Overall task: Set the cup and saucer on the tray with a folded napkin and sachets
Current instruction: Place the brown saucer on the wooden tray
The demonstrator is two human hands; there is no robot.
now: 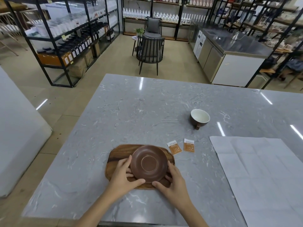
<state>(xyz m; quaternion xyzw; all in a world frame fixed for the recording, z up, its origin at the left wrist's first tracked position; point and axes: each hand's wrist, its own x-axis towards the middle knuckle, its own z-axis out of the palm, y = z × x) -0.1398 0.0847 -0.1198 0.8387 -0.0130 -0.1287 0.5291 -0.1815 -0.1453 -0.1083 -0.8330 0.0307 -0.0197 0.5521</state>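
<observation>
A brown saucer (148,163) sits over the wooden tray (119,153) near the table's front edge. My left hand (122,175) grips the saucer's left and near rim. On the right rim, my right hand (172,182) holds it too. Two orange sachets (174,147) (189,145) lie flat just right of the tray. A dark cup with a white inside (199,118) stands farther back on the right, handle toward me. A large white napkin (262,174) lies unfolded and flat at the right.
The grey marble table (139,112) stretches back and to the right. Beyond it stand two dark chairs (150,51), shelving racks with bottles (68,38) and a steel counter (229,51).
</observation>
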